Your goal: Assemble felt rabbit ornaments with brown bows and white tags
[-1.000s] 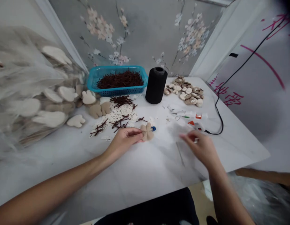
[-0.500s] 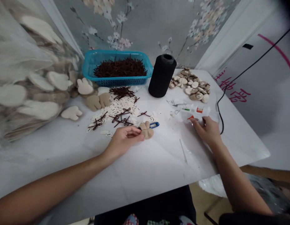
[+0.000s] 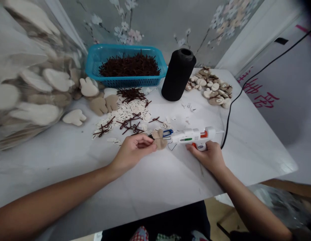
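My left hand pinches a small beige plush bunny head just above the table. Beside it show a blue-ended tool and a dark part at my fingertips; the rest of that tool is hidden. My right hand is wrapped around the handle of a white hot glue gun with an orange trigger. The gun lies level, and its metal nozzle reaches the plush piece; whether it touches cannot be made out. Brown ribbon bows and small white labels lie beyond my left hand.
A blue basket of brown bows stands at the back, beside a black thread cone. Finished bunny heads are heaped back right. A clear bag of plush pieces fills the left. A black cord runs behind the gun.
My right hand has lifted the glue gun from the table and brought it left to the plush piece. My left hand has stayed nearly in place, still holding the piece.
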A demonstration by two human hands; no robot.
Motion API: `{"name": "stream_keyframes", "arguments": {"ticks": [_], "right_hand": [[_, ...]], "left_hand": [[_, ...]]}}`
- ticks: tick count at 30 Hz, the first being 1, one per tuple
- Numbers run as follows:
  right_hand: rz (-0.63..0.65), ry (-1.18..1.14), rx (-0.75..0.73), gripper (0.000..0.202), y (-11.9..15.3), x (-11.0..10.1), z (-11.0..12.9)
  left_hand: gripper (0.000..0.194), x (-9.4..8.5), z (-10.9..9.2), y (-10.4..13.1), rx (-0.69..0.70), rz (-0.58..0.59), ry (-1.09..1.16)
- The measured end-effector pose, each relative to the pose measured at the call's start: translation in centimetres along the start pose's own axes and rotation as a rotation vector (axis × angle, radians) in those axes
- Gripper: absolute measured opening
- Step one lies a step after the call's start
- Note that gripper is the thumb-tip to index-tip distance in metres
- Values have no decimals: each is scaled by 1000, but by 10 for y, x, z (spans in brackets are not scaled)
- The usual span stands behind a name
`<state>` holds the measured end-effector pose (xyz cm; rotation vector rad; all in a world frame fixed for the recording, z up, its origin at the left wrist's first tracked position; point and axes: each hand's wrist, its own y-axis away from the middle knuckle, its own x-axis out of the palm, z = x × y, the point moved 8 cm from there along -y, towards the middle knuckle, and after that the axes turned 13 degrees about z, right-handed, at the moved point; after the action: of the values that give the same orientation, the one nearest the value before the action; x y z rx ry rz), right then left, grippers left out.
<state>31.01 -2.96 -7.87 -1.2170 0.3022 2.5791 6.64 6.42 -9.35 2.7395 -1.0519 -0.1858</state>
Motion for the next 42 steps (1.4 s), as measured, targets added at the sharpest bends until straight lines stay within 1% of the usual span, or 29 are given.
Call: {"name": "stream_keyframes", "arguments": {"ticks": [3,14,24,28,33,38,42], "right_hand": [[0,8,-12,51,-1,0,3],[50,23,-24,49,0,2,8],[45,27,-56,46,0,0,16],[24,30,-50,46,0,-1,15],[29,57,-38,44,0,1,10],[27,80,0,45,0,1,4],[36,67,0,45,-1,0,5]], "left_hand": [[15,1,-2,0,9,8,0],[11,3,0,-1,29,28,-5],[11,4,-1,-1,32,44,-10],[10,4,-1,-1,24,43,2],[10,3,-1,0,9,31,17],[8,5,-3,-1,31,41,29],[7,5,-6,-1,38,39,22]]}}
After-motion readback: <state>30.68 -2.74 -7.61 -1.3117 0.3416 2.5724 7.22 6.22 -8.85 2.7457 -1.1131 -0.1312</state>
